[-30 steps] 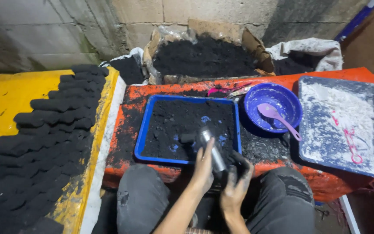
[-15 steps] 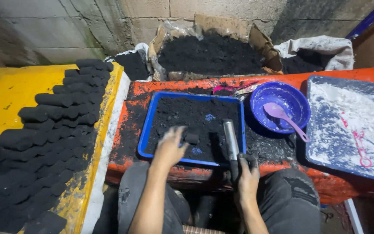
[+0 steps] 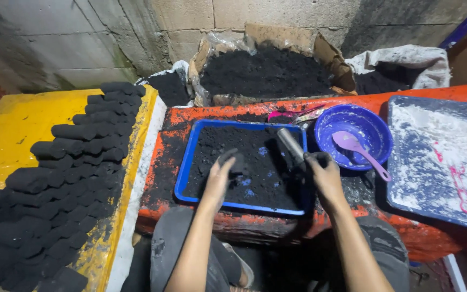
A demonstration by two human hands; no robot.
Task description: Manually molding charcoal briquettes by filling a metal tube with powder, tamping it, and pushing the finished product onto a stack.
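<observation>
While the left hand (image 3: 220,181) pinches a black briquette (image 3: 234,160) over the blue tray (image 3: 185,173), the right hand (image 3: 325,176) grips a metal tube (image 3: 292,145); the crumbly piece may well break if squeezed.

Block wall (image 3: 109,38) behind, grey, stained, mortar lines visible. Orange bench (image 3: 439,254) across the middle, paint chipped, smeared black. Yellow board (image 3: 12,130) to the left, lower, with a pale edge. Torn carton (image 3: 325,54) of black powder against the wall; white sack (image 3: 406,57) beside it. Light dim, brighter on the wall than below.
</observation>
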